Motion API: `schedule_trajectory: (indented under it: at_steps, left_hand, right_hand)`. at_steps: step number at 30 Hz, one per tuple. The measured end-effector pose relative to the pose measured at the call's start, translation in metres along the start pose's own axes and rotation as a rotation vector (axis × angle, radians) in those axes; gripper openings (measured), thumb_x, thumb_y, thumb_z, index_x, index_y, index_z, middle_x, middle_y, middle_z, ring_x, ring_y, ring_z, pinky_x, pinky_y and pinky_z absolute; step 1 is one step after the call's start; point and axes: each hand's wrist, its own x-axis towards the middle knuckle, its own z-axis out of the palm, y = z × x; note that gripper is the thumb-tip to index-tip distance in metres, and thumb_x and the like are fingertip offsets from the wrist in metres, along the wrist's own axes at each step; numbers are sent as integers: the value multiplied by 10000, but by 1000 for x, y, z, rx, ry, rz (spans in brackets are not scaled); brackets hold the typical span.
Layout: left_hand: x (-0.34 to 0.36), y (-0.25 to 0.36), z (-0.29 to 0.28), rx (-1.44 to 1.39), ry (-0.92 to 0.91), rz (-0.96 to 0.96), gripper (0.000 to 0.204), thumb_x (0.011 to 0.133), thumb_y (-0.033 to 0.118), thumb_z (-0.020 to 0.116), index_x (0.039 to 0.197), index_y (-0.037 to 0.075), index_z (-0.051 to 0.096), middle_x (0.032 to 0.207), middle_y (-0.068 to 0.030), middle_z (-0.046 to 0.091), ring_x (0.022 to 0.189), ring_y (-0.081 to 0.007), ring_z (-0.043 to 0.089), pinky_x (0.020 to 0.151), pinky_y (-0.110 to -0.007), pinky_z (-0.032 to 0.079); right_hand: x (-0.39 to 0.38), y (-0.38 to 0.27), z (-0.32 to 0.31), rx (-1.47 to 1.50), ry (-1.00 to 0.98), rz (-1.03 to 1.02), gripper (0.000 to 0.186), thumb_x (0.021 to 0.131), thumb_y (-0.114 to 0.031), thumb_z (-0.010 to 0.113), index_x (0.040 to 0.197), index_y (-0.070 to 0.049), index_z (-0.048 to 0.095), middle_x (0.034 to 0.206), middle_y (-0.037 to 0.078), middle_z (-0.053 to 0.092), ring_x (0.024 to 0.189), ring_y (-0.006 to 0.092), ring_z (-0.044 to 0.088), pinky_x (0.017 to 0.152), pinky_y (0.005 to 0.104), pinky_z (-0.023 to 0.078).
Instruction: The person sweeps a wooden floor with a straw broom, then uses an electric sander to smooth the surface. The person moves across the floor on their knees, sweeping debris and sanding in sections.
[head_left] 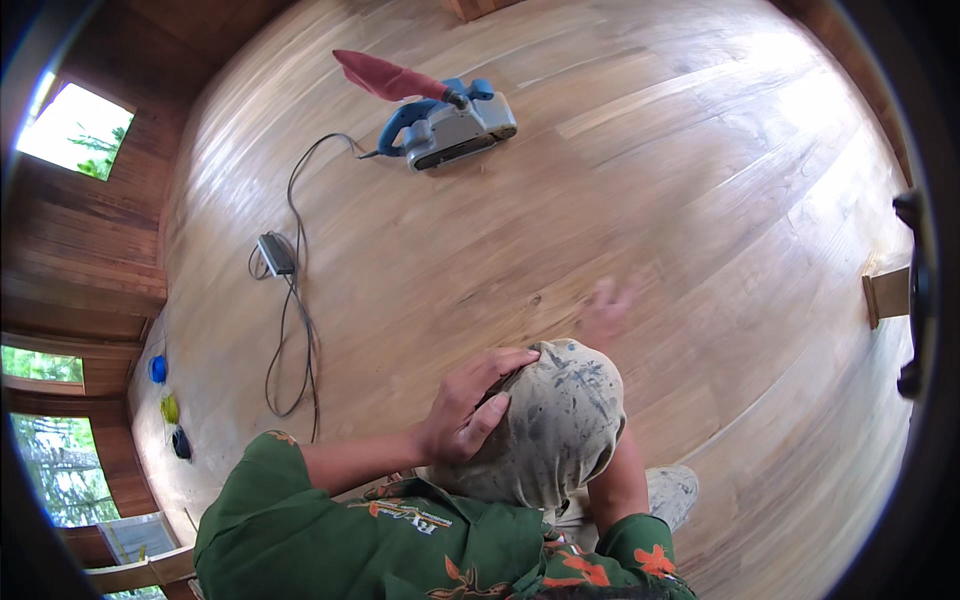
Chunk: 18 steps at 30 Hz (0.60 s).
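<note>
A wooden floor (pixel 720 330) lies under a bent knee (pixel 565 425) and, farther ahead, a sander (pixel 455 128). The left hand (pixel 470 405) clasps the knee; the blurred right hand (pixel 607 312) is just beyond it, near the floor, whether wide or narrow I cannot tell.
</note>
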Motion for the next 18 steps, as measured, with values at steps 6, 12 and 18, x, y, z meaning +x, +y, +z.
schedule_trajectory:
  at_steps: [6,12,18]
  left_hand:
    - [1,1,1,-4,-27,-30,529,1012,303,480,1410,-33,570,1357,-262,630,1254,-418,619,1095,-453,459]
    - [-5,1,-1,-24,6,-30,514,1009,287,484,1399,-33,582,1348,-263,633,1252,-416,619,1094,-453,461]
    - [3,0,6,-23,-24,-56,500,993,242,490,1391,-47,583,1355,-266,631,1251,-411,619,1094,-452,458]
  right_hand:
    - [-118,39,-49,-500,-959,-519,560,1062,-233,607,1587,-106,459,1378,115,680,1136,235,686,1011,351,540]
    - [-16,52,-100,-604,-470,-459,577,1038,-123,608,1595,-140,461,1479,151,624,1228,329,665,1039,394,538]
    - [53,39,-86,-871,484,-715,652,1065,-174,548,1670,-163,304,1399,280,632,1168,400,683,960,439,547]
